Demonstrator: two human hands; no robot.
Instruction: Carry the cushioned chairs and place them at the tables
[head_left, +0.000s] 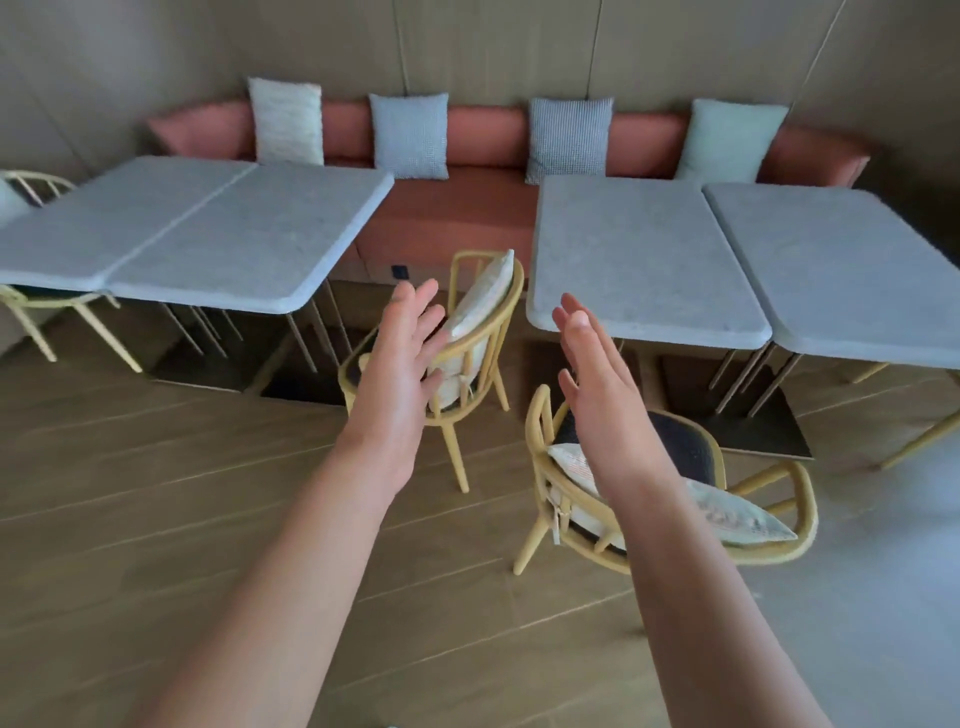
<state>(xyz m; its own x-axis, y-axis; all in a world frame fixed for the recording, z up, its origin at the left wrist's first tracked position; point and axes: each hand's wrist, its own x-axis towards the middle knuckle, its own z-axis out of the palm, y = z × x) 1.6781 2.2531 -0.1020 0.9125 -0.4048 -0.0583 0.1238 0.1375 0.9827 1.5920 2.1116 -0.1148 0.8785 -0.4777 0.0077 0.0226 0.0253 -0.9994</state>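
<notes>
Hands reach forward over a wooden floor (208, 519), both empty with fingers straight and relaxed. Left hand (402, 358) is raised in front of a yellow cushioned chair (483, 332) that stands in the gap between two groups of grey tables, turned sideways, not yet tucked in at either. Right hand (597, 379) hovers above a second yellow chair (675, 499), which stands on the floor near the front left corner of the right-hand tables (649, 260), its pale cushion (737, 512) lying loose across the seat. Another chair (47, 306) already sits at the front edge of the left-hand tables (208, 234). Behind the tables runs an orange bench (457, 202) with four pillows. Judging from this, the job is partly done: two chairs remain to be set in place.
</notes>
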